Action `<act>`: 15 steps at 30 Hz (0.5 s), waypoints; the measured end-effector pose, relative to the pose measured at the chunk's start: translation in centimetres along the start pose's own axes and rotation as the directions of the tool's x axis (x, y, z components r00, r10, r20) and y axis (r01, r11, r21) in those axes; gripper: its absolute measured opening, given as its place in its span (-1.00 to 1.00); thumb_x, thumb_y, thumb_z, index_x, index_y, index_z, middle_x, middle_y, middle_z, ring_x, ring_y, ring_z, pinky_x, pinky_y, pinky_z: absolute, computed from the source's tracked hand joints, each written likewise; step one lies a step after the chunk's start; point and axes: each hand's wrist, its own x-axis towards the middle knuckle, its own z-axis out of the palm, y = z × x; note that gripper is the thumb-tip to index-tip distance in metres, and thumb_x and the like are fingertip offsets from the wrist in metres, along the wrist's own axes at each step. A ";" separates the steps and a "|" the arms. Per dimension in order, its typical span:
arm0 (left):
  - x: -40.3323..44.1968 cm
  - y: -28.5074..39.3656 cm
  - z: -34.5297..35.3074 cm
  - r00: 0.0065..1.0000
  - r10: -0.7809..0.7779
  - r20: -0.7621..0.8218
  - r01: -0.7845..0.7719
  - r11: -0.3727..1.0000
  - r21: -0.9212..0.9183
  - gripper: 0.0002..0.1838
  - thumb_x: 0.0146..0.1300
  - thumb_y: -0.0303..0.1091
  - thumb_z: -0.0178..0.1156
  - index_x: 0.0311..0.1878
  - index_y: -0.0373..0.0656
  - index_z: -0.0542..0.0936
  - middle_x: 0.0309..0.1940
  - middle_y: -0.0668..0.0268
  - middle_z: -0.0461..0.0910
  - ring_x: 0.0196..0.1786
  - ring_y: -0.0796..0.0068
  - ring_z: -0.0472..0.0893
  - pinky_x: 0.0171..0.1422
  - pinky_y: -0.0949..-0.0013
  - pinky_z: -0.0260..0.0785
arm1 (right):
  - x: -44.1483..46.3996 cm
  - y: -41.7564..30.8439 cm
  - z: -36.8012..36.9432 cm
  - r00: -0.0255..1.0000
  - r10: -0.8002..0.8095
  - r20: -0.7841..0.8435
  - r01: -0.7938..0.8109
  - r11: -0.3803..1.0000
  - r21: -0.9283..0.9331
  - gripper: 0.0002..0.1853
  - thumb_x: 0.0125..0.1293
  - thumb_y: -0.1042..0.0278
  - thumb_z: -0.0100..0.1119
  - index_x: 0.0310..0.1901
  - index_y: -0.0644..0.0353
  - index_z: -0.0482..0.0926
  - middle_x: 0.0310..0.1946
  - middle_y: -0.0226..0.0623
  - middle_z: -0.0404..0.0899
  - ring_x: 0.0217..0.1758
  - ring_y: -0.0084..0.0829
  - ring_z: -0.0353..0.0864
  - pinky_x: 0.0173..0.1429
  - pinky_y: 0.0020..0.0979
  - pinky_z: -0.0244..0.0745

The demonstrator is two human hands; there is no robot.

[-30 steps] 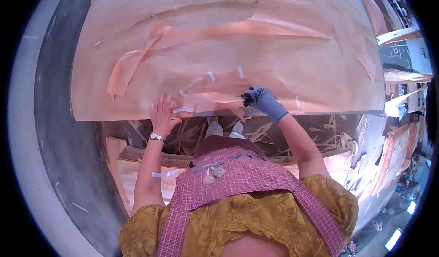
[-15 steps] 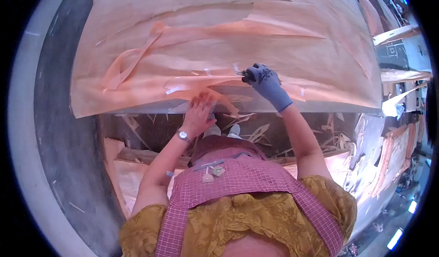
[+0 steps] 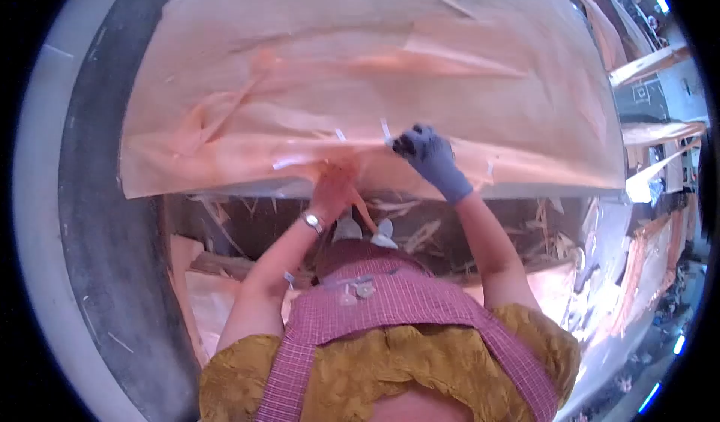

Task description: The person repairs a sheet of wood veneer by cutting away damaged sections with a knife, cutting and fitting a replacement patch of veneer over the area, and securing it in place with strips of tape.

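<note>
A broad sheet of thin wood veneer [image 3: 360,99] lies before me, wrinkled, with a raised, curled band along its near side. My left hand [image 3: 336,182], bare and with a wristwatch, is at the sheet's front edge; motion blurs its fingers. A narrow veneer strip [image 3: 364,210] hangs down beside that hand; whether the fingers grip it is unclear. In a grey-blue glove, my right hand [image 3: 431,163] is closed around a small black tool [image 3: 405,146] just above the sheet. White tape pieces [image 3: 385,128] stick to the veneer near the tool.
Veneer scraps [image 3: 424,234] litter the floor below the sheet's edge, around my shoes [image 3: 384,233]. Long wooden pieces [image 3: 649,63] jut in at the right. Stacked sheets [image 3: 649,261] stand farther right. A dark floor strip [image 3: 101,189] runs along the left.
My left hand has moved slightly toward me, and the narrow strip now dangles below the edge. My right hand with the tool is a little lower. The near veneer has shifted and covers the earlier dark gap.
</note>
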 end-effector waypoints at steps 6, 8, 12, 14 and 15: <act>-0.5 1.8 -0.8 0.999 -0.025 0.033 0.023 0.999 0.040 -0.47 0.24 -0.31 0.07 0.29 -0.23 0.44 0.39 0.01 0.31 0.47 -0.09 0.24 0.51 -0.14 0.12 | -0.5 0.4 1.0 0.997 0.020 0.072 -0.021 1.000 0.015 -0.77 0.30 0.06 0.23 -0.30 0.04 0.57 -0.25 -0.20 0.55 -0.11 -0.09 0.60 -0.13 -0.06 0.56; -0.8 1.6 0.3 0.996 0.040 -0.074 -0.034 0.997 0.074 -0.52 0.22 -0.31 0.08 0.23 -0.19 0.49 0.40 0.01 0.31 0.50 -0.03 0.22 0.53 -0.10 0.11 | -0.9 0.3 0.8 0.997 0.015 0.070 -0.015 1.000 0.013 -0.77 0.31 0.06 0.22 -0.30 0.04 0.57 -0.24 -0.19 0.56 -0.11 -0.09 0.60 -0.13 -0.06 0.56; -2.0 1.3 0.7 0.990 0.142 -0.019 -0.142 0.990 -0.011 -0.58 0.19 -0.34 0.11 0.15 -0.10 0.54 0.34 0.05 0.40 0.50 0.10 0.24 0.53 -0.04 0.14 | -1.6 0.5 1.4 0.993 0.026 0.120 -0.027 1.000 0.009 -0.77 0.32 0.05 0.21 -0.29 0.03 0.58 -0.21 -0.20 0.57 -0.08 -0.10 0.60 -0.13 -0.05 0.56; -2.1 2.0 1.1 0.988 0.084 -0.127 -0.095 0.992 -0.079 -0.61 0.20 -0.36 0.12 0.12 -0.08 0.54 0.23 0.07 0.50 0.39 0.13 0.40 0.43 0.01 0.26 | -1.4 0.5 1.2 0.988 0.035 0.148 -0.037 0.999 0.010 -0.76 0.33 0.04 0.20 -0.29 0.03 0.58 -0.22 -0.21 0.57 -0.07 -0.11 0.60 -0.14 -0.04 0.56; -1.9 2.3 1.3 0.982 0.053 -0.180 -0.074 0.991 -0.110 -0.63 0.20 -0.37 0.13 0.11 -0.07 0.55 0.18 0.07 0.55 0.33 0.15 0.47 0.38 0.03 0.32 | -1.3 0.4 1.4 0.988 0.047 0.144 -0.050 0.999 0.011 -0.78 0.29 0.07 0.23 -0.29 0.04 0.59 -0.23 -0.20 0.57 -0.09 -0.11 0.60 -0.13 -0.07 0.55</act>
